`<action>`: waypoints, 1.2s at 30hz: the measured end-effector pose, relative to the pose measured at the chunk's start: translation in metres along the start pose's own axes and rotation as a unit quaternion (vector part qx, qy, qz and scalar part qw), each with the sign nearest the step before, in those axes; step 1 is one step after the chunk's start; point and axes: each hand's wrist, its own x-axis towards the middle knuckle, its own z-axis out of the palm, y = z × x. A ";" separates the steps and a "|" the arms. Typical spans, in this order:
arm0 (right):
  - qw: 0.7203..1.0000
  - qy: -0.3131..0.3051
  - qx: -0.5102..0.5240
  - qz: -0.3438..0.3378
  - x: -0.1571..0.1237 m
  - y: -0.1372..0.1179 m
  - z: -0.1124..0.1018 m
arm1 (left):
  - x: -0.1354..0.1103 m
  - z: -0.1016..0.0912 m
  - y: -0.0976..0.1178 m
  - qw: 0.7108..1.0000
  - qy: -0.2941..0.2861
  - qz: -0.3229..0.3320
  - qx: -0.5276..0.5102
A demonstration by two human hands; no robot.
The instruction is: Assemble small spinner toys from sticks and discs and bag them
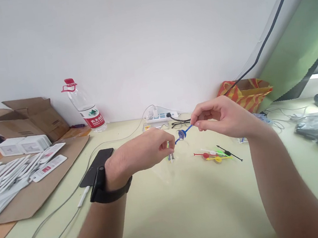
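Note:
A thin blue plastic spinner arrow [182,134] with a round disc at its middle is stretched slantwise between my two hands, above the table. My right hand [220,118] pinches its upper end between thumb and fingertips. The lower end goes into the closed fingers of my left hand [153,147], which wears a black wristband. Just below those fingers, small coloured pieces [170,156] are partly hidden. To the right, several similar spinner arrows lie in a loose pile, among them a red one [205,155], a yellow one [218,159] and a black one [227,153].
A phone [98,166] with a white cable lies left. Behind are a water bottle [92,116], a power strip [161,116] and glasses [180,124]. White tags [11,177] and a cardboard box [30,118] occupy the far left; a patterned bag [247,97] stands back right.

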 end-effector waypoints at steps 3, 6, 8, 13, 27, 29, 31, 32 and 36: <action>0.999 -0.035 -0.037 0.003 0.002 -0.001 0.005 | 0.000 0.002 0.000 1.000 0.007 0.015 0.002; 0.997 -0.046 -0.058 0.015 0.005 0.002 0.010 | 0.001 0.004 0.000 0.999 0.018 0.026 0.007; 0.996 -0.062 -0.066 0.017 0.007 0.005 0.013 | 0.002 0.004 0.000 0.999 0.025 0.027 0.015; 0.990 -0.105 -0.093 0.013 0.011 0.011 0.018 | 0.003 0.003 0.004 0.997 0.062 0.029 0.042; 0.995 -0.074 -0.060 0.038 0.013 0.013 0.024 | 0.004 0.003 0.005 0.994 0.093 0.035 0.054; 0.997 -0.058 -0.038 0.034 0.012 0.010 0.024 | 0.004 0.003 0.006 0.994 0.091 0.029 0.053; 0.998 -0.049 -0.014 0.028 0.012 0.007 0.025 | 0.004 0.003 0.007 0.994 0.093 0.024 0.050; 0.998 -0.050 -0.005 0.025 0.011 0.006 0.025 | 0.004 0.002 0.007 0.994 0.096 0.022 0.049; 0.998 -0.053 -0.026 0.028 0.010 0.002 0.027 | 0.005 0.001 0.011 0.993 0.104 0.025 0.043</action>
